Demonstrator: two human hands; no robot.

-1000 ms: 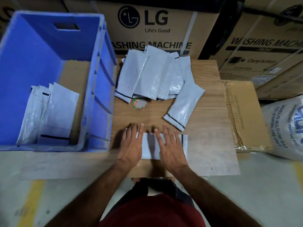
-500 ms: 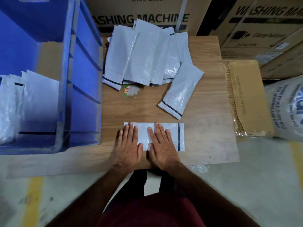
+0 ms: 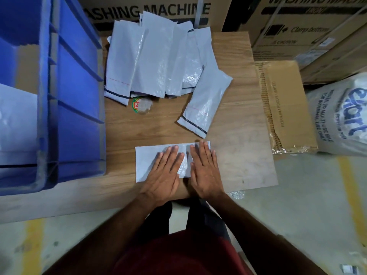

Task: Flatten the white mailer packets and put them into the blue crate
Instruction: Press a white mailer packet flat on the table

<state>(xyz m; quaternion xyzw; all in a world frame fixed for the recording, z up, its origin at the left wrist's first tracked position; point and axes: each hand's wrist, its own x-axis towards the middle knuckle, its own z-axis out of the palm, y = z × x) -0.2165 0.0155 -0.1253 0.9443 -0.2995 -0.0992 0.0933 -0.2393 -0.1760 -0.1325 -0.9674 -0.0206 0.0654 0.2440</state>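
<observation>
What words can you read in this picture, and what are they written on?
"WASHING MACHINE" on the big cardboard box behind the board.
"Clamp bottom" and "CAUTION" on the box at the right.
"FOR INTERNAL USE ONLY" and part of a blue brand word on the white sack.
Small print on the flat cardboard: too faint to be sure.
Round sticker: too blurred.

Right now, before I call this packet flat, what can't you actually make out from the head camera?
- Packet under both palms: left hand and right hand cover its middle and right end, so any creases there are hidden.
- Blue crate: cut off by the left and top edges; the number of packets inside is unknowable.
- Pile of packets: overlapping, so no exact count.
- Small round label: partly under the pile, its print too blurred to read.
</observation>
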